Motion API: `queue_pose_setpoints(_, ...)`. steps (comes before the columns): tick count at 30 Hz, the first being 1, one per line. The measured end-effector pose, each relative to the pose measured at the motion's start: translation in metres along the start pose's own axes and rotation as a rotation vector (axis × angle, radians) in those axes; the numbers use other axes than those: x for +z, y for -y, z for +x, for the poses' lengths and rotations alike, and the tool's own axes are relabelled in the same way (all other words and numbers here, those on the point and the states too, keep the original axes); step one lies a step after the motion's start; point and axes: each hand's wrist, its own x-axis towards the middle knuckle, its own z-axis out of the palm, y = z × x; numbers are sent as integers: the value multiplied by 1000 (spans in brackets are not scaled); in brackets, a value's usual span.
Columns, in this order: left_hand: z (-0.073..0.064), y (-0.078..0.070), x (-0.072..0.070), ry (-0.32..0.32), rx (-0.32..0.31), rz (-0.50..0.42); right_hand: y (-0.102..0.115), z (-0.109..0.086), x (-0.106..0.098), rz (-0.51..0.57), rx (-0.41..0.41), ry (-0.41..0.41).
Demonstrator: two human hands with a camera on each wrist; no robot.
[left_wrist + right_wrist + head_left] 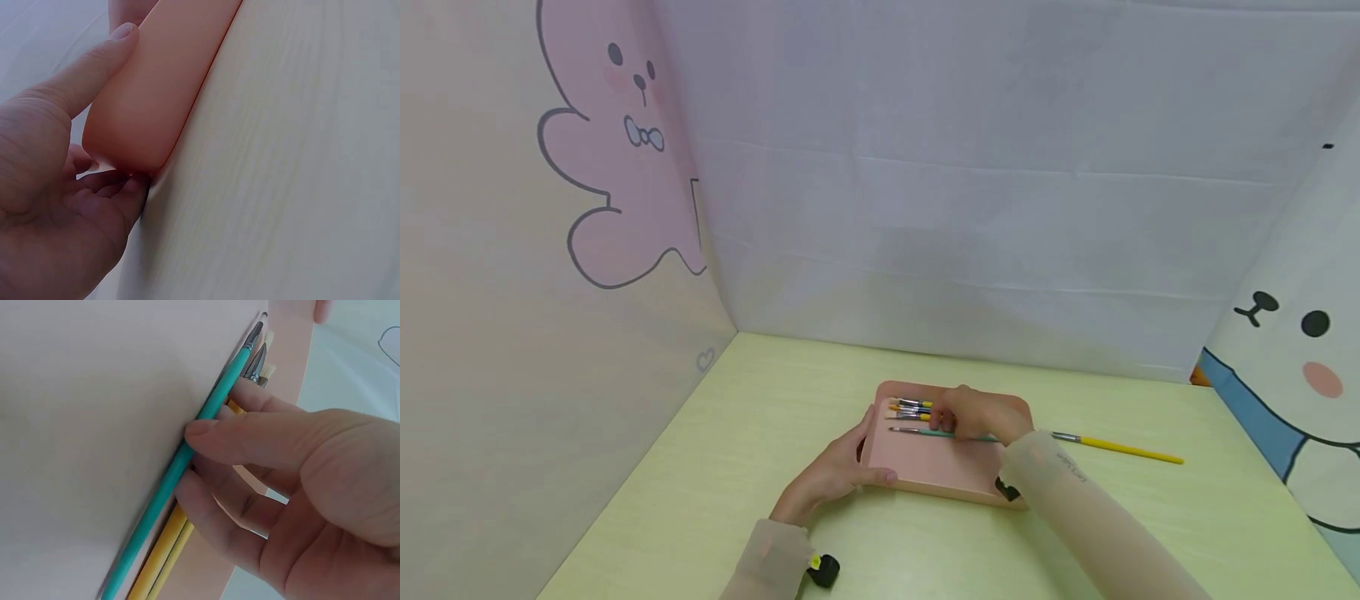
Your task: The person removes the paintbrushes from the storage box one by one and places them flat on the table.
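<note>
A shallow pink tray (925, 460) lies on the table with several paintbrushes (910, 408) side by side along its far part. My left hand (831, 468) grips its near left corner, thumb at the front wall and fingers along the left side. In the left wrist view, fingertips reach the bottom edge of the tray (156, 94). Over the tray, my right hand (977, 412) pinches a teal-handled paintbrush (165, 487) between thumb and fingers. That brush lies nearest the tray's middle, beside yellow-handled paintbrushes (159, 553); the right hand partly hides the others.
A yellow paintbrush (1127, 450) lies on the table (700, 492) to the right of the tray, its ferrule end near the right sleeve. White curtains with cartoon animals (625, 167) stand around the table's back and sides.
</note>
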Motion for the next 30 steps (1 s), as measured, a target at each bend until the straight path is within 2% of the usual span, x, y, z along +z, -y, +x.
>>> queue_pose_setpoints(4, -1, -1, 0, 0, 1, 3, -2, -1, -2, -6, -22, 12)
queue_pose_setpoints(9, -1, -2, 1, -2, -10, 6, -3, -9, -10, -9, -53, -21)
queue_pose_setpoints(13, -2, -2, 1, -12, -15, 11, -5, -18, -22, -2, -124, -61)
queue_pose_setpoints(19, -2, -3, 0, -14, -16, 19, -10, -35, -41, 18, -212, -76)
queue_pose_setpoints(30, -1, -3, 1, -13, -19, 14, -29, -73, -64, 91, -151, -80)
